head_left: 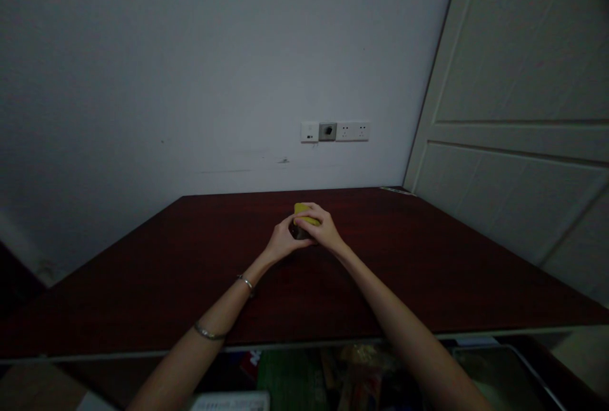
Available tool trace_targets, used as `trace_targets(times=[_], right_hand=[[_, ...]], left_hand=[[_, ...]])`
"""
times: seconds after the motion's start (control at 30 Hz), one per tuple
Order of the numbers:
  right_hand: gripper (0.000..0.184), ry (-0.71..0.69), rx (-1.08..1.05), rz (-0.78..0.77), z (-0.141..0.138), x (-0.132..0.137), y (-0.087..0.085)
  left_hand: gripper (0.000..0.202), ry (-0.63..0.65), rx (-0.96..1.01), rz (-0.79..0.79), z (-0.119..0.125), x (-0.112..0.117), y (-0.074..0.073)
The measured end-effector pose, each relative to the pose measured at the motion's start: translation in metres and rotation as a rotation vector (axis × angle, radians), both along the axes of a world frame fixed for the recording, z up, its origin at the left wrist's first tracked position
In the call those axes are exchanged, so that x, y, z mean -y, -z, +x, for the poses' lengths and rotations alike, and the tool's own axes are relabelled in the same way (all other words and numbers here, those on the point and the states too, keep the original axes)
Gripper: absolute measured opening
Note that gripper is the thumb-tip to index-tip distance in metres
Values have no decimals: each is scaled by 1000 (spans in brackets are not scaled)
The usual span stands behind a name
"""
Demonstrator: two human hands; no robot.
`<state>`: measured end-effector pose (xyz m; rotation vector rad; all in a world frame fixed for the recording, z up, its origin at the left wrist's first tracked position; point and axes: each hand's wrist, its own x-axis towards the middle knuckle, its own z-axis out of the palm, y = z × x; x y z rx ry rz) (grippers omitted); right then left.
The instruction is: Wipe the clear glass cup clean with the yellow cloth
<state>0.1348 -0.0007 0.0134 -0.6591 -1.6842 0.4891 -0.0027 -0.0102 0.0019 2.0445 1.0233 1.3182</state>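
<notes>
Both hands meet over the middle of the dark red tabletop (214, 271). My left hand (280, 243) wraps round the lower part of a small dark, shiny, cup-like object (299, 232). At the top of that object my right hand (327, 228) closes its fingers on a yellow piece (301, 208), perhaps a sponge or cloth. The yellow piece touches the dark object's upper side. Fingers cover much of both, so their exact kind cannot be made out.
A pale wall with a row of sockets (352, 131) rises behind the table. On the right stands a white panelled door (518, 81). Below the front edge lie a green item (290, 379), a white box-like item (231, 401) and a grey tray-like thing (499, 373).
</notes>
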Motion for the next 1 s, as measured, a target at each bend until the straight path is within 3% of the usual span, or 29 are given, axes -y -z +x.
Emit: trace_targets(times=[0.27, 0.5, 0.6, 0.87, 1.0], right_hand=[[17, 38, -102, -35, -3, -6, 3], [15, 35, 152, 188, 0, 4, 2], [14, 7, 206, 217, -1, 7, 1], [18, -8, -85, 37, -4, -3, 3], [17, -81, -90, 6, -2, -1, 2]], left_hand=[[71, 75, 0, -16, -2, 1, -2], [37, 10, 101, -153, -3, -18, 13], [31, 11, 143, -155, -4, -23, 16], [47, 92, 196, -184, -3, -15, 9], [47, 74, 227, -220, -2, -12, 6]])
